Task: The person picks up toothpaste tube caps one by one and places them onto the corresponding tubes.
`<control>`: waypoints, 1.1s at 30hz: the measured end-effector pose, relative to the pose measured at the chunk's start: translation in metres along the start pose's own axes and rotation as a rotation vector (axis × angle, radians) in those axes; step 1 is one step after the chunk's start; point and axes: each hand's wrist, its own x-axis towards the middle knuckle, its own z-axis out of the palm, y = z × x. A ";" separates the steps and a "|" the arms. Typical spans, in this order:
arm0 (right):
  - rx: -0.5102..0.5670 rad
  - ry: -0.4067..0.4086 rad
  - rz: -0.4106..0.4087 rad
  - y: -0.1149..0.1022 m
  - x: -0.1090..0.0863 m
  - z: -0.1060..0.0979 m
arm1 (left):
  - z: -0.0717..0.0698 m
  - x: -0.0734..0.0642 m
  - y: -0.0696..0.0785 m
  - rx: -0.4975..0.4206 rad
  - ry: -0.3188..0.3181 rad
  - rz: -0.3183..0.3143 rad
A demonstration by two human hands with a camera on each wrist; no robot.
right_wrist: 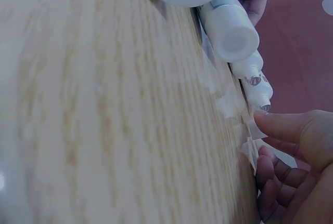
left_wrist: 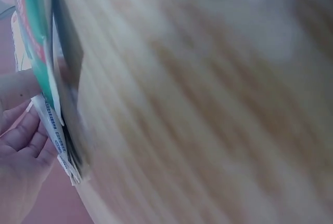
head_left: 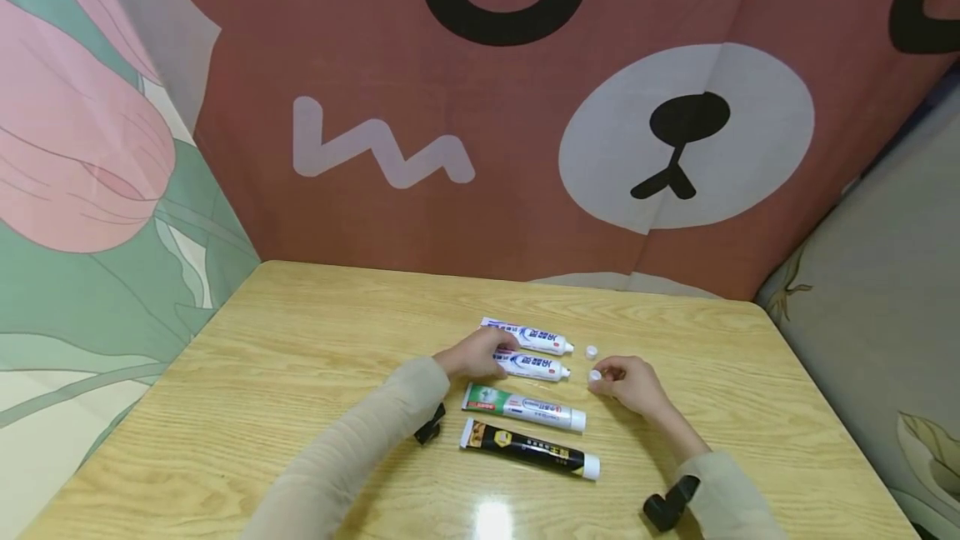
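- The left hand is hiding the tail of the nearer white-and-blue tube and overlapping part of the farther white-and-blue tube.
- In the left wrist view the surface is showing as a blur; both sleeves, left sleeve and right sleeve, are running out of the head view at the bottom.
- The left hand is reaching in from the left, its fingers gripping the nearer white-and-blue tube.
- The right hand is reaching in from the right, its fingers closing narrowly in a pinch on a white cap.
- Four tubes are lying in a row: two white-and-blue, both uncapped; one green-and-white tube and one black tube, both capped.
- Two caps are showing loose from tubes: the pinched one, and a second cap resting near the farther nozzle.
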 end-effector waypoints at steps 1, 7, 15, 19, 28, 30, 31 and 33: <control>0.010 0.000 0.007 0.000 0.000 0.000 | 0.000 0.000 0.001 0.006 -0.003 0.007; 0.036 0.005 0.048 -0.003 -0.002 -0.002 | -0.003 -0.003 0.002 0.011 -0.028 0.028; 0.033 0.004 0.084 -0.006 -0.004 -0.001 | -0.001 -0.003 -0.002 -0.028 -0.023 0.037; 0.083 0.005 0.088 -0.006 -0.005 0.000 | -0.002 -0.004 -0.001 -0.059 -0.021 0.043; 0.136 0.004 0.050 -0.007 -0.006 0.000 | -0.009 -0.008 0.006 -0.096 -0.035 0.048; 0.153 0.000 0.042 -0.007 -0.006 0.000 | -0.010 -0.009 0.007 -0.102 -0.031 0.053; 0.164 -0.004 0.037 -0.007 -0.006 0.000 | -0.011 -0.009 0.007 -0.099 -0.028 0.058; 0.185 -0.010 0.032 -0.008 -0.006 0.000 | -0.012 -0.008 0.007 -0.101 -0.024 0.067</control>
